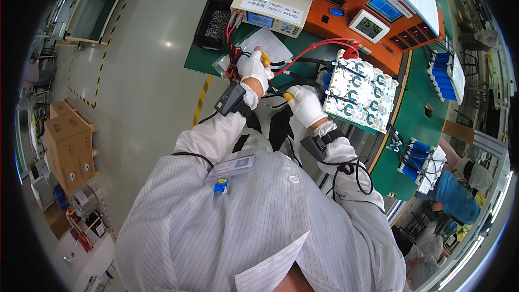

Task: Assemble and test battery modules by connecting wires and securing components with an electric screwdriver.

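Note:
My left hand [253, 70], in a white glove with yellow fingertip covers, is closed at the table edge around the end of a black cable [278, 64]. Red and black test leads [232, 57] hang right beside it. My right hand [306, 106], gloved the same way, is closed with its fingertips on a thin black wire [278, 95]; its exact grip is partly hidden. To the right of that hand sits a white-topped battery pack [359, 92] with blue cells, black cables and a coiled red cable [350, 53].
A beige bench meter [270, 0] and an orange instrument panel [346, 16] with a digital clock [369, 26] stand behind. Black bins [213, 24] hold small metal parts. A plastic-sleeved paper [265, 46] lies near my left hand. More battery packs [421, 165] are at right, near co-workers.

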Demonstrator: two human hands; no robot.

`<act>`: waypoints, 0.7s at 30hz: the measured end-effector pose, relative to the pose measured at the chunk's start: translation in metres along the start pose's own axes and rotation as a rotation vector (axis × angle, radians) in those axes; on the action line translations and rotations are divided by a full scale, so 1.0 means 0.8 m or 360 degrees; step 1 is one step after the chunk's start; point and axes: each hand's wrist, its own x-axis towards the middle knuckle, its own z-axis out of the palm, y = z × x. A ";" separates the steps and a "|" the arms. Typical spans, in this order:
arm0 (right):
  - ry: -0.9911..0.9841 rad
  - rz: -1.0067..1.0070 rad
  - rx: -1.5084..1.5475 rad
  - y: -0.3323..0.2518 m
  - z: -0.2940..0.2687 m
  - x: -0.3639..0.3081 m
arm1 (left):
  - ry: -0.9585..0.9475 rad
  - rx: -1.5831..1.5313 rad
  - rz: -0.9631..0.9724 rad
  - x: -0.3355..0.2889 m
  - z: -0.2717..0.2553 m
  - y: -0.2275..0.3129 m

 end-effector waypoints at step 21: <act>-0.0005 -0.0017 0.0012 0.010 0.005 -0.004 | 0.0008 -0.0074 0.0026 0.023 -0.012 0.001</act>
